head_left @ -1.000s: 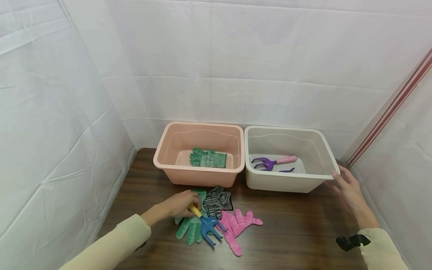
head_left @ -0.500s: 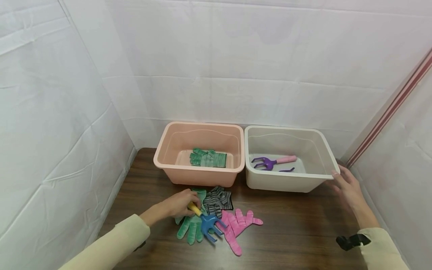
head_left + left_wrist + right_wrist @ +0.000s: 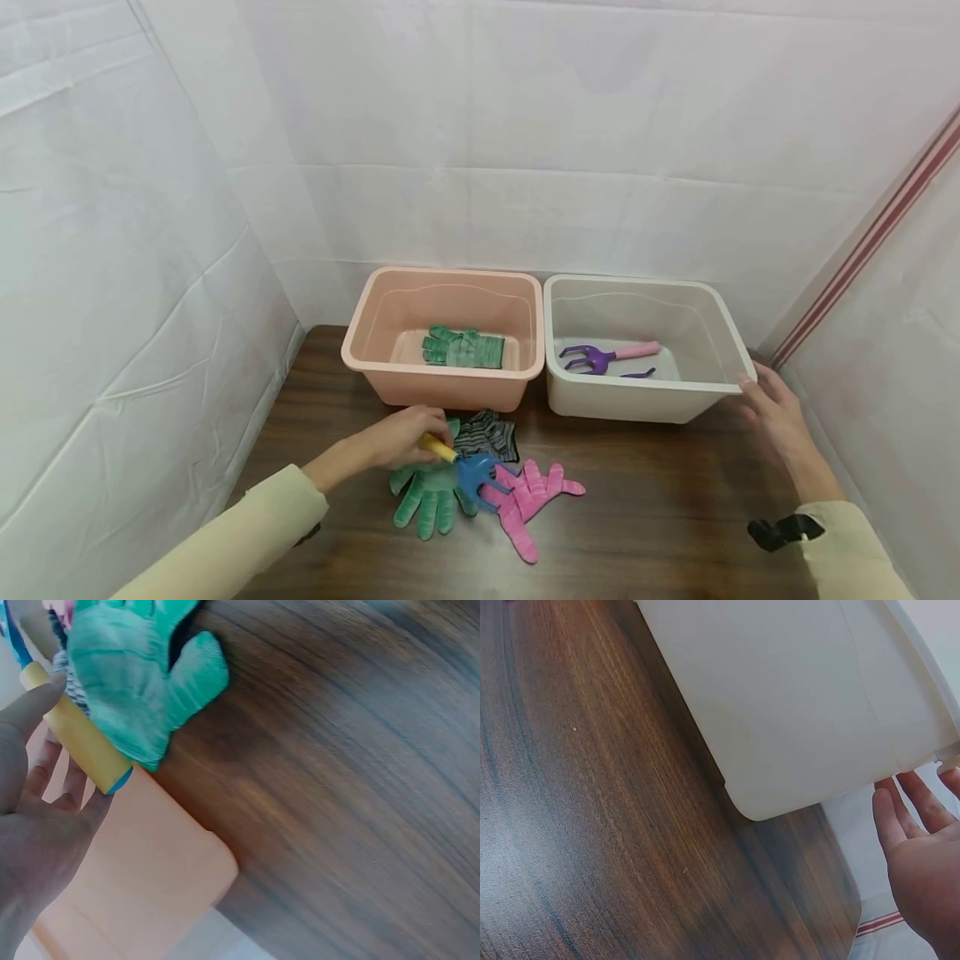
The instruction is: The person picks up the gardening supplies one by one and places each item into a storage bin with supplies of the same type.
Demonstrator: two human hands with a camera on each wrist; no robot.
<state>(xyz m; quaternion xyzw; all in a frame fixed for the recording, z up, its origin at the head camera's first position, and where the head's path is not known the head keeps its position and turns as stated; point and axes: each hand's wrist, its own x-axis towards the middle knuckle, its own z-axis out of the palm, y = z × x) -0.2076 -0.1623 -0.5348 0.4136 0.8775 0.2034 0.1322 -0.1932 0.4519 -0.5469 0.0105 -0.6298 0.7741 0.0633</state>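
Note:
My left hand point(image 3: 405, 437) holds a small hand rake point(image 3: 477, 478) by its yellow handle, the blue tines pointing right over a pink glove point(image 3: 528, 498). The left wrist view shows the thumb and fingers around the handle point(image 3: 88, 739). Below this hand lies a green glove point(image 3: 427, 500), partly hidden, and beside it a grey-black striped glove point(image 3: 487, 436). At far right my right hand point(image 3: 776, 412) grips the right front corner of the white bin point(image 3: 622, 403), thumb at the rim. In the right wrist view, its fingers point(image 3: 922, 799) touch the bin's outer wall.
A pink bin point(image 3: 442, 388) stands left of the white one, with a green glove point(image 3: 472, 350) inside. The white bin holds a purple rake with a pink handle point(image 3: 592, 360) and a mostly hidden purple piece point(image 3: 639, 373). White sheets surround the wooden table point(image 3: 637, 517).
My left hand has risen slightly toward the bins, and the rake has lifted and swung so its tines point more to the right. The right hand stays at the white bin's corner.

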